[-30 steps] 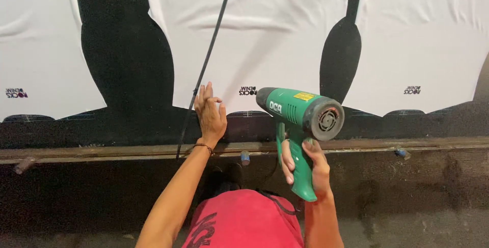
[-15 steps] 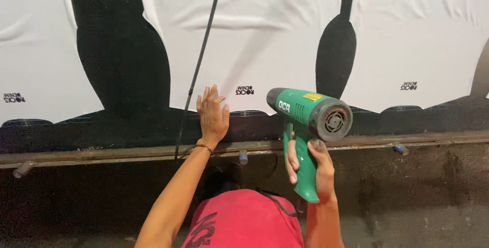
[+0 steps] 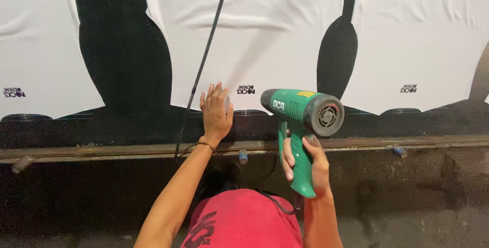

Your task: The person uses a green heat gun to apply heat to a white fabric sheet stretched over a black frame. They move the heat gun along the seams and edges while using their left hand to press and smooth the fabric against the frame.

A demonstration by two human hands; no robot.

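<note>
My right hand (image 3: pixel 305 159) is wrapped tight around the handle of the green heat gun (image 3: pixel 300 120), its nozzle aimed left at the banner (image 3: pixel 275 39). My left hand (image 3: pixel 216 114) lies flat, fingers spread, on the banner's lower edge, beside the black cord (image 3: pixel 204 64), above the ledge (image 3: pixel 102 151).

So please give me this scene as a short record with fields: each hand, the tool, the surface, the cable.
left hand: flat, fingers together, pressed on the sheet's lower edge
right hand: gripping the heat gun's handle
heat gun: green, nozzle aimed left toward the left hand
sheet: white with black shapes, wrinkled, on the wall
cable: black, hanging diagonally across the sheet
</note>
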